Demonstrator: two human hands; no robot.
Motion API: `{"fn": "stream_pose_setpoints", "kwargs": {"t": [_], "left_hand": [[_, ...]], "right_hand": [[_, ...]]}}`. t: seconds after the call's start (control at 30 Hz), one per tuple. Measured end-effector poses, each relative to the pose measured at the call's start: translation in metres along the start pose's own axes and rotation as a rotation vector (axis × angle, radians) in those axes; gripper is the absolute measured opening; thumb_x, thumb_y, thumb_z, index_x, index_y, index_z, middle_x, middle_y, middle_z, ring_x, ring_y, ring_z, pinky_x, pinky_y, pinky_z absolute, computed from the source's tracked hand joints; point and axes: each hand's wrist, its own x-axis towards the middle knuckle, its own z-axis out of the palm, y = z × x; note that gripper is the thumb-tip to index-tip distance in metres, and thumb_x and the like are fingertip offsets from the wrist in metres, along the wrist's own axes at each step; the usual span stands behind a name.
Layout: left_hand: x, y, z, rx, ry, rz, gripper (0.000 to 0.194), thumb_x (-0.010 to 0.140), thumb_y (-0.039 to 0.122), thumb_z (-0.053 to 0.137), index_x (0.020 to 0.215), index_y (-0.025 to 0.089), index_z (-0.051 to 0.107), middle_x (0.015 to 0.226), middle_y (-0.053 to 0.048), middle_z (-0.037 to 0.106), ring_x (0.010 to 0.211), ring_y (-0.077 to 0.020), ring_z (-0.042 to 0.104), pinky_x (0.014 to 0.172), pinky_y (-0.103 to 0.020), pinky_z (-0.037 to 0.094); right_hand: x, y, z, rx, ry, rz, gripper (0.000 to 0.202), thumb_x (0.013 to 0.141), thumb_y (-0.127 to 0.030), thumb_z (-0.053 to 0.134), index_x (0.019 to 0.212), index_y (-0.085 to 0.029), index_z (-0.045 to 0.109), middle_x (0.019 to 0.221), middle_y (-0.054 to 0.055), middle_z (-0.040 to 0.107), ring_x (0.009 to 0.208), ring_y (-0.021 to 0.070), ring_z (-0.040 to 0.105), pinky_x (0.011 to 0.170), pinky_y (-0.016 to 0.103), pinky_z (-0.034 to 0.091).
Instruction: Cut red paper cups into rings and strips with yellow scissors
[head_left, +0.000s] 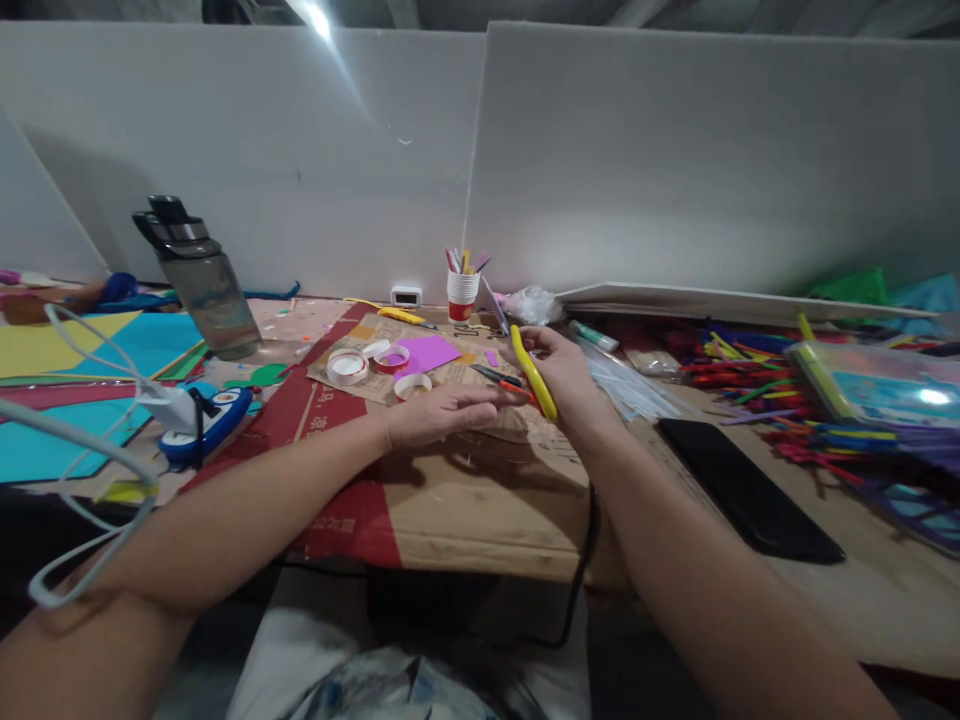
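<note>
My right hand [561, 375] is closed around yellow-handled scissors [534, 378], whose blade points up and away toward the paper cups. To the left of it, my left hand [442, 414] is stretched out low over the cardboard with nothing visible in it. Its fingertips reach close to a second pair of scissors [496, 379] with dark blades and orange handles; whether they touch I cannot tell. Just beyond my left hand lie a purple sheet [429, 353] and several white paper rings, one of them a ring [347, 367] with a red edge.
A stack of paper cups [463, 292] holds pens at the back, beside a yellow cutter [401, 316]. On the left stand a water bottle [206, 285], coloured paper [64, 440] and a blue plug strip [206, 428]. A black phone [750, 488] and pipe cleaners [735, 370] lie right.
</note>
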Motion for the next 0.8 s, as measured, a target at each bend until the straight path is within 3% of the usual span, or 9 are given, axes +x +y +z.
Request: {"fn": "stream_pose_setpoints", "kwargs": {"t": [0.1,0.2,0.27,0.37,0.43,0.5,0.6,0.7,0.8], "left_hand": [[0.005,-0.007,0.012,0.327,-0.125,-0.012,0.075,0.093,0.056,0.047,0.155,0.017,0.034,0.166,-0.012,0.022,0.154,-0.0273,0.02,0.124,-0.039,0.018],[0.004,-0.003,0.024,0.427,-0.356,0.032,0.074,0.093,0.055,0.048,0.154,0.015,0.038,0.163,-0.011,0.03,0.155,-0.0241,0.015,0.126,-0.034,0.009],[0.001,0.004,0.024,0.364,-0.395,0.027,0.077,0.09,0.055,0.052,0.152,0.012,0.04,0.163,-0.013,0.029,0.155,-0.0244,0.014,0.126,-0.034,0.01],[-0.006,0.017,0.011,-0.018,-0.598,-0.028,0.06,0.094,0.055,0.045,0.134,0.014,0.064,0.152,-0.011,0.049,0.145,-0.0262,0.04,0.119,-0.033,0.03],[-0.01,0.024,-0.002,-0.269,-0.753,-0.122,0.063,0.092,0.065,0.04,0.112,0.017,0.077,0.128,-0.012,0.069,0.123,-0.0273,0.063,0.101,-0.033,0.05],[-0.012,0.026,-0.015,-0.349,-0.685,-0.225,0.06,0.085,0.068,0.052,0.099,0.016,0.079,0.108,-0.014,0.075,0.099,-0.027,0.072,0.082,-0.034,0.056],[-0.01,0.018,-0.027,-0.158,-0.217,-0.36,0.054,0.085,0.065,0.056,0.071,0.015,0.071,0.071,-0.008,0.07,0.056,-0.0138,0.06,0.056,-0.027,0.046],[-0.005,0.003,-0.025,0.32,0.134,-0.456,0.051,0.089,0.06,0.049,0.07,0.016,0.065,0.059,-0.002,0.058,0.049,-0.0107,0.045,0.05,-0.025,0.034],[-0.003,0.0,-0.011,0.726,0.052,-0.526,0.033,0.088,0.041,0.054,0.071,0.016,0.067,0.068,-0.007,0.064,0.056,-0.0153,0.052,0.056,-0.029,0.037]], "right_hand": [[0.001,0.002,0.0,-0.023,0.017,-0.02,0.053,0.057,-0.053,0.08,0.094,-0.017,0.07,0.084,0.002,0.06,0.06,0.011,0.049,0.052,0.026,0.042],[0.004,0.004,-0.003,-0.035,0.058,-0.055,0.049,0.06,-0.053,0.078,0.093,-0.017,0.07,0.083,0.002,0.062,0.063,0.0121,0.05,0.056,0.026,0.043],[0.006,0.004,-0.005,-0.024,0.1,-0.08,0.047,0.062,-0.053,0.077,0.092,-0.018,0.07,0.083,0.002,0.063,0.065,0.0127,0.051,0.057,0.026,0.044],[0.007,0.003,-0.006,0.006,0.131,-0.093,0.045,0.064,-0.052,0.076,0.091,-0.018,0.069,0.082,0.002,0.063,0.066,0.013,0.052,0.058,0.026,0.044],[0.006,0.001,-0.006,0.045,0.112,-0.077,0.044,0.063,-0.051,0.077,0.091,-0.017,0.069,0.082,0.002,0.063,0.066,0.0127,0.052,0.058,0.026,0.044],[0.004,-0.003,-0.005,0.082,0.085,-0.053,0.044,0.062,-0.05,0.078,0.09,-0.018,0.069,0.081,0.001,0.062,0.064,0.0119,0.05,0.057,0.026,0.043],[0.0,-0.008,-0.002,0.107,0.069,-0.026,0.045,0.061,-0.051,0.079,0.09,-0.018,0.068,0.08,0.0,0.062,0.062,0.0111,0.049,0.055,0.025,0.041],[-0.001,-0.01,0.0,0.109,0.06,-0.024,0.046,0.059,-0.052,0.079,0.088,-0.018,0.067,0.078,0.0,0.061,0.062,0.0114,0.05,0.054,0.025,0.041],[0.0,-0.008,0.001,0.094,0.057,-0.045,0.046,0.058,-0.052,0.08,0.086,-0.018,0.067,0.077,0.0,0.061,0.063,0.0121,0.05,0.054,0.025,0.041]]}}
